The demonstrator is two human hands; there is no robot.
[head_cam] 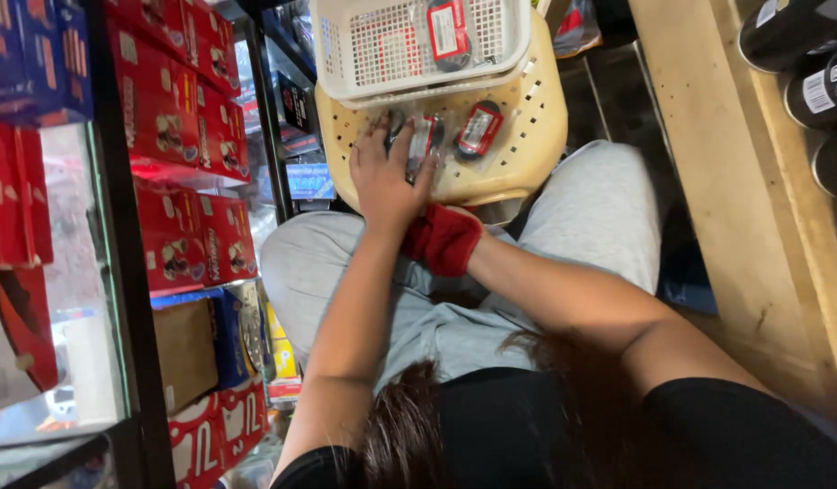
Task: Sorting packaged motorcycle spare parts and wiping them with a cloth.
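Dark hair (pixel 491 417) hangs nearest the lens, above grey-clad knees. The left hand (pixel 382 177) lies spread, fingers loose, on a clear packet with a red label (pixel 423 140) resting on a cream perforated stool seat (pixel 527 136). The right hand (pixel 445 237) is clenched around a red cloth (pixel 454 244). A second packet (pixel 479 129) lies just beside; a white basket (pixel 418 45) sits beyond. The packets look light, slick and crinkly, best pinched at an edge.
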